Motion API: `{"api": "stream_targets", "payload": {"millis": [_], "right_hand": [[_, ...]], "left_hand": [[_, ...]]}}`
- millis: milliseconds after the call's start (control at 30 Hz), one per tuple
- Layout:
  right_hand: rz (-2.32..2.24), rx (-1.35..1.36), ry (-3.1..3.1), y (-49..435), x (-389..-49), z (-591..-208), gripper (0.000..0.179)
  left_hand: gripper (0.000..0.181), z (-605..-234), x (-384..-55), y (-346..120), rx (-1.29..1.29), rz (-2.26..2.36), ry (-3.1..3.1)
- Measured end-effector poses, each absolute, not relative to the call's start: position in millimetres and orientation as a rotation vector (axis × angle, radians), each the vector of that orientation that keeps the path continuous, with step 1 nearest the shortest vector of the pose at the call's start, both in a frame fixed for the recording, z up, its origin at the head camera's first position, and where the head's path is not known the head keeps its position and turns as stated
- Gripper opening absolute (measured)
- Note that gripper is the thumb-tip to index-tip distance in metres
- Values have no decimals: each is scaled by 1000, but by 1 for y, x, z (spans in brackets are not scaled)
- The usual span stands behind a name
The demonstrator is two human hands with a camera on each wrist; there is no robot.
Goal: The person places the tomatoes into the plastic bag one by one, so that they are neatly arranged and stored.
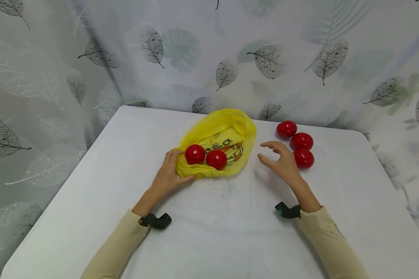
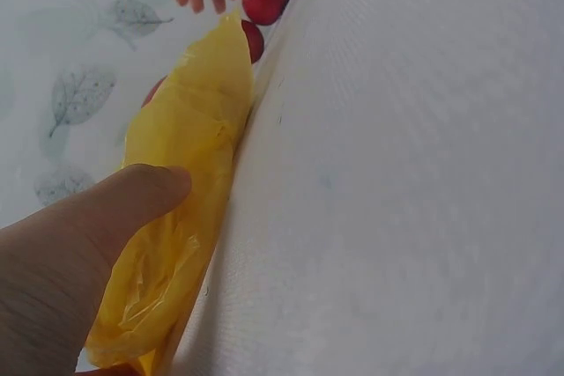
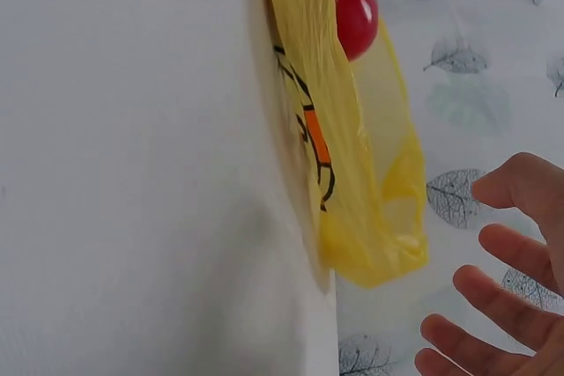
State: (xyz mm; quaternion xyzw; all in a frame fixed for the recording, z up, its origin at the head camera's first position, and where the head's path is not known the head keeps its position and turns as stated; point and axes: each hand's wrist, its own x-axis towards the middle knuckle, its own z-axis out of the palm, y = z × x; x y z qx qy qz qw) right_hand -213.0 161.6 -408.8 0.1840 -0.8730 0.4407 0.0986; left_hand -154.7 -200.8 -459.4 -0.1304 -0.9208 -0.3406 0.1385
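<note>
A yellow plastic bag (image 1: 242,133) with printed lettering lies spread open on the table. Two glossy red tomato-like balls (image 1: 216,159) sit side by side in its near left part. My left hand (image 1: 169,174) grips the bag's near left edge, thumb along the front and fingers at the side; the left wrist view shows the thumb (image 2: 145,195) pressing on the yellow film. To the right of the bag, my right hand (image 1: 283,162) is held above the table with thumb and fingers spread apart and nothing between them. Beyond that hand lie three more red balls (image 1: 302,141).
The white table (image 1: 209,240) reaches back to a curtain (image 1: 209,50) printed with leaves. Each wrist wears a dark curved mount (image 1: 288,210) close to the beige sleeve cuff (image 1: 321,221).
</note>
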Motion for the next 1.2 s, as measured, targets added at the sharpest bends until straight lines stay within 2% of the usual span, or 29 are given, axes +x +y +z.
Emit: {"api": "stream_targets", "payload": {"millis": [667, 1200], "right_hand": [[1177, 250, -2477, 223, -210, -411, 31], [1210, 8, -2613, 248, -211, -422, 42]], "left_hand": [[86, -460, -154, -201, -374, -997, -2667], [86, -460, -153, -201, -381, -986, -2656]]}}
